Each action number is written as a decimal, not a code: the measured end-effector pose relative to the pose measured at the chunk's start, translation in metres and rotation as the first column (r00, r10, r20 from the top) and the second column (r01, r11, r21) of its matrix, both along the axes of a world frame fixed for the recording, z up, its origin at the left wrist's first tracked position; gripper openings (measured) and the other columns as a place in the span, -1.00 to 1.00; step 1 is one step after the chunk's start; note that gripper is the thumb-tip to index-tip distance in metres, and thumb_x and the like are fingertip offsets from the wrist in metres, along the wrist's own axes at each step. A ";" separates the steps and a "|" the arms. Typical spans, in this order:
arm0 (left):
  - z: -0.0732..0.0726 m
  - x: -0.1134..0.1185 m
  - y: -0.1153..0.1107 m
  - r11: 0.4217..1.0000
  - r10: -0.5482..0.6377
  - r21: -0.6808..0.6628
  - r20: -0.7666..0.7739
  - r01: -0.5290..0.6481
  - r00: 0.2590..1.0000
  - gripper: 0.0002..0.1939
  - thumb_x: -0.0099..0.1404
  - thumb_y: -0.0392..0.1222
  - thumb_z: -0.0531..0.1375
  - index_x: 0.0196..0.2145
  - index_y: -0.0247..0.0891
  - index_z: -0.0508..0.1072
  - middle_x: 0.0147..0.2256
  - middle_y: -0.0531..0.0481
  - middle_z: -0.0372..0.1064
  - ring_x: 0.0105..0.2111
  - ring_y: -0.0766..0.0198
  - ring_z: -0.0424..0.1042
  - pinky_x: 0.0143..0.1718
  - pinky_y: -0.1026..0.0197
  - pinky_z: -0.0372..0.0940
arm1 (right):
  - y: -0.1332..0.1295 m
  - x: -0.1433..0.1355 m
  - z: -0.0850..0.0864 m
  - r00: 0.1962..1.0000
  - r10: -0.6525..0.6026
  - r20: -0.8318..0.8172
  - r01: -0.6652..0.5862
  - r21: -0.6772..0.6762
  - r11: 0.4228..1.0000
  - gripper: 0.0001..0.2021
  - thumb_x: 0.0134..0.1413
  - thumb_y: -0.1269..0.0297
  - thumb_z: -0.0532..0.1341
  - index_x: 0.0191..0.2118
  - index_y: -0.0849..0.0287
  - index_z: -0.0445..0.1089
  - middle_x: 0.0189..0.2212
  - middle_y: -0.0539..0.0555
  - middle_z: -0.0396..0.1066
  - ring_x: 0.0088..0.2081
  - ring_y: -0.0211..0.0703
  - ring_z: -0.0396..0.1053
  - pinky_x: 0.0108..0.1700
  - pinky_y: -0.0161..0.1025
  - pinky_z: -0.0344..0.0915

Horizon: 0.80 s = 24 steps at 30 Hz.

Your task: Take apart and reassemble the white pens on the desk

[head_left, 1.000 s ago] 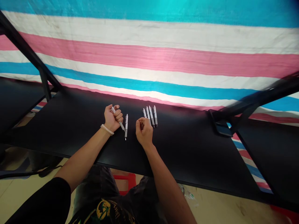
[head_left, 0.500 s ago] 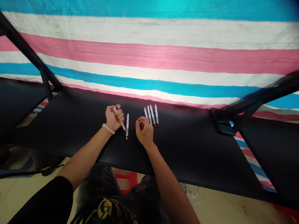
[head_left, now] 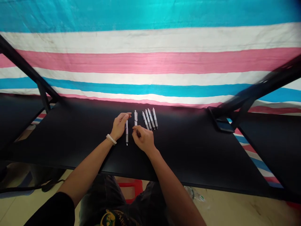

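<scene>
My left hand (head_left: pixel 119 126) has its fingers stretched to the right, by the top of a white and grey pen (head_left: pixel 127 135) lying on the black table (head_left: pixel 188 147); whether it touches that pen is unclear. Just right of it, another white pen (head_left: pixel 135 116) points away from me, its lower end between the fingertips of my right hand (head_left: pixel 143 138). Several white and grey pens (head_left: pixel 150 119) with dark tips lie side by side beyond my right hand.
Black metal frames stand at the left (head_left: pixel 28 66) and right (head_left: pixel 244 103) of the table. A striped sheet (head_left: pixel 150 62) hangs behind it. Below the front edge are a red stool (head_left: pixel 138 188) and a clear bottle (head_left: pixel 196 194) on the floor.
The pen that was in my left fist now stands apart from it, at my right fingertips. My left fingers have uncurled, and my right hand has moved left, away from the row of pens.
</scene>
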<state>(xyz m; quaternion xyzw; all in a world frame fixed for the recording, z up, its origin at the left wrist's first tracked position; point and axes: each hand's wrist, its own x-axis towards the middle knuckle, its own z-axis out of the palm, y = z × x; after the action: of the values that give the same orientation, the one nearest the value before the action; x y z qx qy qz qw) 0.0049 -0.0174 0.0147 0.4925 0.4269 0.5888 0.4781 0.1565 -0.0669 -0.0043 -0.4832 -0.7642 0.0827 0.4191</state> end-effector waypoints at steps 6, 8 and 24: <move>-0.023 -0.009 0.005 0.960 0.273 0.236 -0.671 -0.149 0.690 -0.72 0.22 -0.04 0.26 -0.17 -0.24 0.44 -0.25 -0.10 0.36 -0.26 0.15 0.37 -0.15 0.08 0.30 | 0.002 0.013 0.000 0.966 -0.146 0.214 0.158 -0.040 0.987 -0.81 0.14 0.43 0.10 -0.28 0.15 0.46 -0.52 -0.01 0.46 -0.48 -0.24 0.37 -0.40 -0.30 0.05; -0.027 -0.007 0.004 0.962 0.269 0.238 -0.763 -0.132 0.588 -0.65 0.18 -0.03 0.29 -0.14 -0.24 0.41 -0.24 -0.12 0.35 -0.22 0.08 0.37 -0.12 0.03 0.29 | 0.001 0.014 0.000 0.958 -0.132 0.255 0.147 -0.039 0.988 -0.81 0.17 0.42 0.09 -0.25 0.14 0.45 -0.46 0.01 0.50 -0.44 -0.22 0.40 -0.39 -0.29 0.04; -0.023 -0.016 0.014 0.999 -0.020 0.027 -0.377 0.032 0.926 -0.73 0.29 -0.11 0.17 -0.10 -0.26 0.48 -0.50 0.03 0.42 -0.55 0.31 0.35 -0.47 0.26 0.22 | -0.003 -0.002 0.005 0.998 -0.056 -0.037 0.048 -0.191 0.980 -0.80 0.26 0.15 0.14 -0.15 0.15 0.39 -0.49 -0.02 0.43 -0.53 -0.28 0.33 -0.40 -0.31 0.16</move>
<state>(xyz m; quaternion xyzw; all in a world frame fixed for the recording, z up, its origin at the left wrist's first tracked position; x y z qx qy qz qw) -0.0108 -0.0032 -0.0084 0.6097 0.4946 0.4837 0.3868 0.1543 -0.0698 0.0005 -0.5391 -0.7309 0.1542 0.3891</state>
